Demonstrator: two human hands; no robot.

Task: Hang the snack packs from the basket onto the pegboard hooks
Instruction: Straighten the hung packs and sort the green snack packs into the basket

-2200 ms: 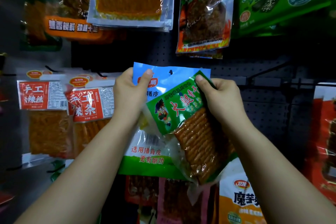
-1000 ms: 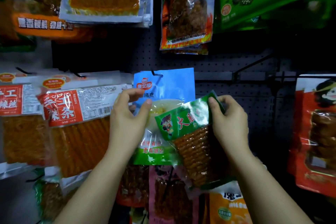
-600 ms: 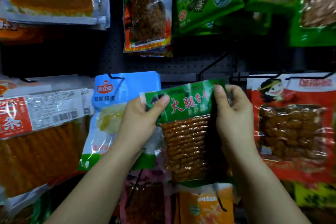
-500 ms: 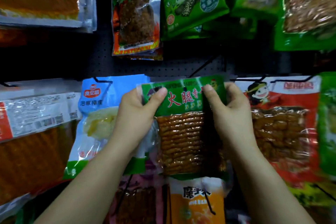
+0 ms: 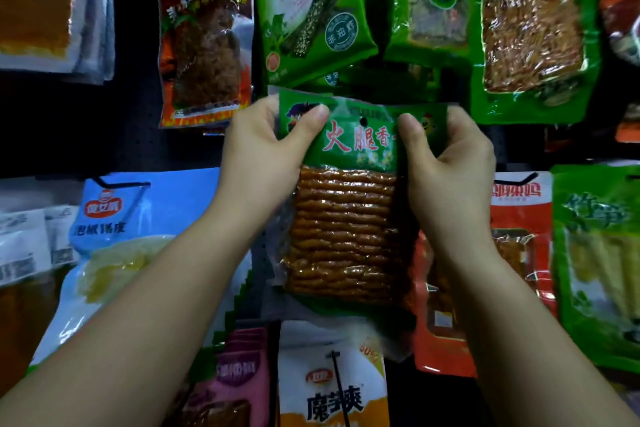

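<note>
Hanging snack packs crowd the dark pegboard [image 5: 86,135] behind both hands, fingers clamped on a green pack [image 5: 349,218]

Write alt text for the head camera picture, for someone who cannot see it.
Two hands, left and right, pinch the top corners of a green snack pack of brown sticks, holding it up before a dark pegboard. Its hang hole is not yet on a hook. Other packs hang around it, among them a blue one.
</note>
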